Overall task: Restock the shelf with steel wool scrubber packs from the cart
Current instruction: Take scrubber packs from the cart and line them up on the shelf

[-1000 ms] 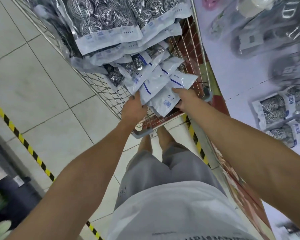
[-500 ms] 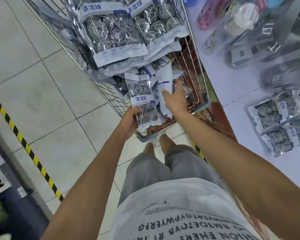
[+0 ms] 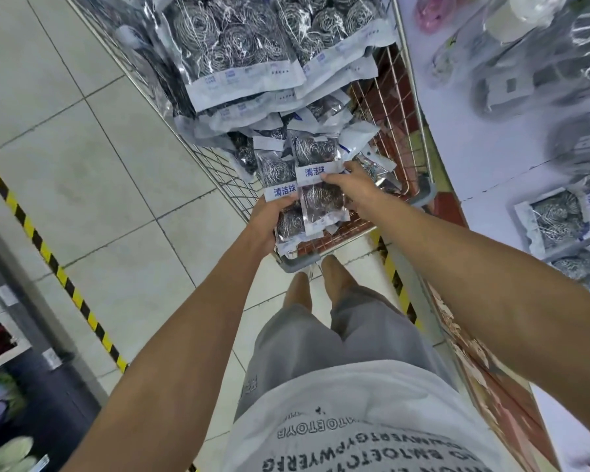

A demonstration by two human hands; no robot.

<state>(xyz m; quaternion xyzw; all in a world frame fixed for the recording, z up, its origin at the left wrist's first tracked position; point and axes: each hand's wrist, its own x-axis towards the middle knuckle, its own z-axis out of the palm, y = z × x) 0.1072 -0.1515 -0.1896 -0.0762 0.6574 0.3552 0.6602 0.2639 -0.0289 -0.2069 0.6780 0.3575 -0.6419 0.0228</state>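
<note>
Item 1, nearest: left hand (image 3: 265,222), fingers curled under a small scrubber pack (image 3: 280,185) with a blue-lettered header, held over the near end of the cart (image 3: 423,195).

Item 2: right hand (image 3: 353,187), thumb and fingers pinching a second small pack (image 3: 317,178) at its header strip, this pack overlapping the first and touching it.

Item 3: loose small packs (image 3: 361,137) lay in the cart bottom just beyond both hands.

Item 4: large scrubber bags (image 3: 232,52) were heaped at the cart's far end.

Item 5, to the right: white shelf (image 3: 491,165), with scrubber packs already placed (image 3: 556,219) near its front edge; other goods further along were blurred.

Handling note, as judgement: the step appeared to be gathering a handful before the carry. It would go best by squaring the headers together, printed side up, so that one hand can clamp the stack. Foil packs are slippery; a loose pinch risks one sliding back into the cart.
</note>
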